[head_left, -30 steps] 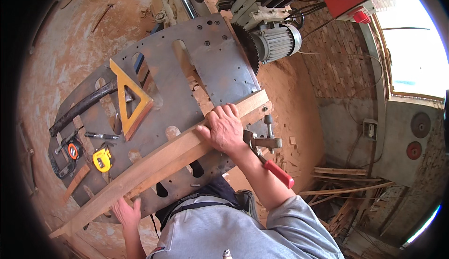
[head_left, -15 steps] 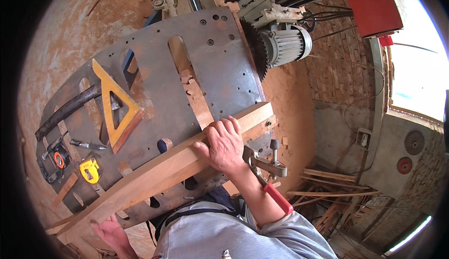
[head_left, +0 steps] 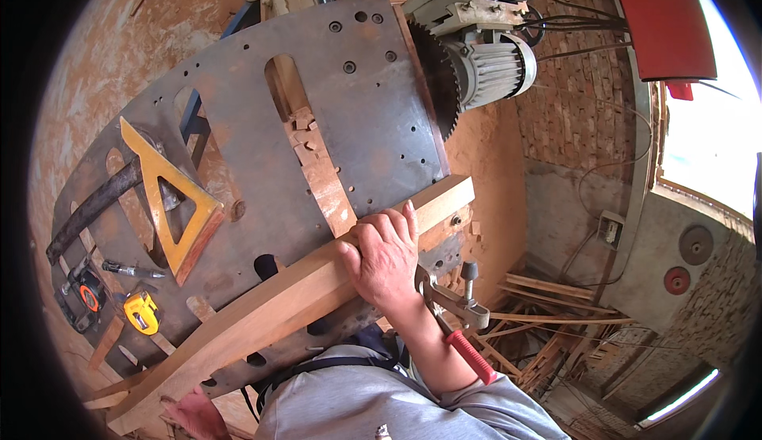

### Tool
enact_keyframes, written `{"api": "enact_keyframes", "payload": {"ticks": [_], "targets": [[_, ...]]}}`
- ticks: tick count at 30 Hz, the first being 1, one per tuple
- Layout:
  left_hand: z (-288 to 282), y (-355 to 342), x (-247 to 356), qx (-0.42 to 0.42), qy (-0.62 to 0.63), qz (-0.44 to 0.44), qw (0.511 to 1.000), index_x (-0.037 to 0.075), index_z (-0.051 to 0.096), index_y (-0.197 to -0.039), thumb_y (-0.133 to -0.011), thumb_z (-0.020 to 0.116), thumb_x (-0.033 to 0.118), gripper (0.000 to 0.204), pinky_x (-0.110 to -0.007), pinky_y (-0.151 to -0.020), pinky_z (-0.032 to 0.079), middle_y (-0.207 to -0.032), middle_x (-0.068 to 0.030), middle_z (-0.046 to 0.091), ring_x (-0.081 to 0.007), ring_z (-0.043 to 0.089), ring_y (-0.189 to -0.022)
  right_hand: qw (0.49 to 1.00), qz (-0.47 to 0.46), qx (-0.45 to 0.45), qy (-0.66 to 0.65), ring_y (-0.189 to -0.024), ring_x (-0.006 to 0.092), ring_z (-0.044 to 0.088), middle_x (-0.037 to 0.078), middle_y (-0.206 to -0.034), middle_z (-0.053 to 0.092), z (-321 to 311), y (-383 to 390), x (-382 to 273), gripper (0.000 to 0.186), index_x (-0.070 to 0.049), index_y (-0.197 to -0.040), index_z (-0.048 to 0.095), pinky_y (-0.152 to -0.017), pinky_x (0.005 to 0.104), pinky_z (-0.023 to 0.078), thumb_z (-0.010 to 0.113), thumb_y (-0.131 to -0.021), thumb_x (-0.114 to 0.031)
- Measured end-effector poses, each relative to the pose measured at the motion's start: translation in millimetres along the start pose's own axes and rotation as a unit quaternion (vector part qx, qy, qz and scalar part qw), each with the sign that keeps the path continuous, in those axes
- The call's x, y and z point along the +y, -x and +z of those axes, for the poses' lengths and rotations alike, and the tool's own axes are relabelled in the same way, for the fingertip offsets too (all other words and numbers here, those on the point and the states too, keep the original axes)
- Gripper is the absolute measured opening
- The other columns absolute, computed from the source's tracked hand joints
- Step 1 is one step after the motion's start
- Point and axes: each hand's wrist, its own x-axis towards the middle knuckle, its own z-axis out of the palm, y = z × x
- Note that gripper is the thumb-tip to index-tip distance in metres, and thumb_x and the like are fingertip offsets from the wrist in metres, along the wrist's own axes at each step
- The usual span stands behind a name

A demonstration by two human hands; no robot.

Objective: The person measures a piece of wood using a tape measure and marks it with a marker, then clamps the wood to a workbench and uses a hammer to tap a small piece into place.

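A long wooden beam point(head_left: 294, 285) lies diagonally across the near part of a grey metal saw table point(head_left: 238, 98). My right hand point(head_left: 384, 257) rests over the beam toward its right end, with the fingers wrapped across the top and far side and the thumb to the left. At the lower left, my left hand point(head_left: 197, 414) holds the beam's near side close to its left end; some of its fingers are hidden by the wood. Next to my right forearm stands a metal toggle clamp point(head_left: 456, 301) with a red grip point(head_left: 470, 357).
A toothed saw blade point(head_left: 439, 75) stands at the table's far right edge, beside a grey motor point(head_left: 496, 68). On the left lie a yellow set square point(head_left: 184, 233), a dark bar point(head_left: 91, 210), a pen point(head_left: 133, 270), and a yellow tape measure point(head_left: 142, 313). Wood strips point(head_left: 548, 313) are piled at right.
The beam has shifted slightly to the right against the table, both hands staying on it. The whole view has also moved a little, so the tools at left appear farther left and lower.
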Motion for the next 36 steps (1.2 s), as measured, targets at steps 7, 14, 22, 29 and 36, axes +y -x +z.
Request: {"api": "enact_keyframes", "payload": {"ticks": [7,14,22,29,36], "targets": [[13,2,-2,0.136,-0.613,0.017,0.778,-0.008,0.047,-0.137,-0.103,0.053,0.016,0.043,-0.04,-0.113,0.039,-0.14,-0.0201,0.055,-0.0317,0.052,-0.129,1.0,0.013,0.018,-0.022,-0.115,0.0298,0.055,0.005,-0.105,0.064,-1,0,1,0.025,-0.01,-0.095,0.067,-0.118,0.0589,0.022,0.071,-0.082,-0.031],[74,-14,-12,0.097,-0.869,0.033,0.483,-0.008,0.058,-0.122,-0.095,0.062,0.009,0.032,-0.042,-0.092,0.051,-0.119,-0.0219,0.066,-0.0345,0.065,-0.105,0.998,0.025,0.04,-0.031,-0.12,0.0308,0.053,0.005,-0.108,0.065,1,0,4,0.021,-0.01,-0.093,0.068,-0.117,0.0586,0.023,0.071,-0.081,-0.027],[49,1,2,-0.149,-0.946,0.024,-0.286,0.014,0.073,-0.107,-0.095,0.056,0.038,0.031,-0.049,-0.078,0.048,-0.102,-0.0095,0.072,-0.03,0.065,-0.09,0.997,0.047,0.048,-0.038,-0.123,0.0313,0.051,0.005,-0.11,0.065,1,-2,4,0.02,-0.01,-0.092,0.069,-0.116,0.0599,0.023,0.072,-0.081,-0.027],[45,0,-7,0.054,-0.99,-0.013,0.129,0.004,0.067,-0.11,-0.096,0.058,0.026,0.027,-0.044,-0.084,0.049,-0.104,-0.0157,0.069,-0.0306,0.064,-0.092,0.998,0.058,0.028,-0.011,-0.118,0.0317,0.052,0.006,-0.105,0.063,-1,-6,2,0.017,-0.01,-0.091,0.067,-0.115,0.0599,0.023,0.069,-0.083,-0.025],[57,-1,-19,0.0,-0.918,-0.113,0.381,-0.003,0.053,-0.128,-0.102,0.05,0.026,0.039,-0.041,-0.101,0.044,-0.125,-0.0195,0.063,-0.0305,0.057,-0.117,0.998,0.053,0.027,0.008,-0.113,0.0318,0.052,0.006,-0.1,0.06,0,-8,0,0.016,-0.011,-0.089,0.065,-0.115,0.0587,0.024,0.067,-0.085,-0.025]]}}
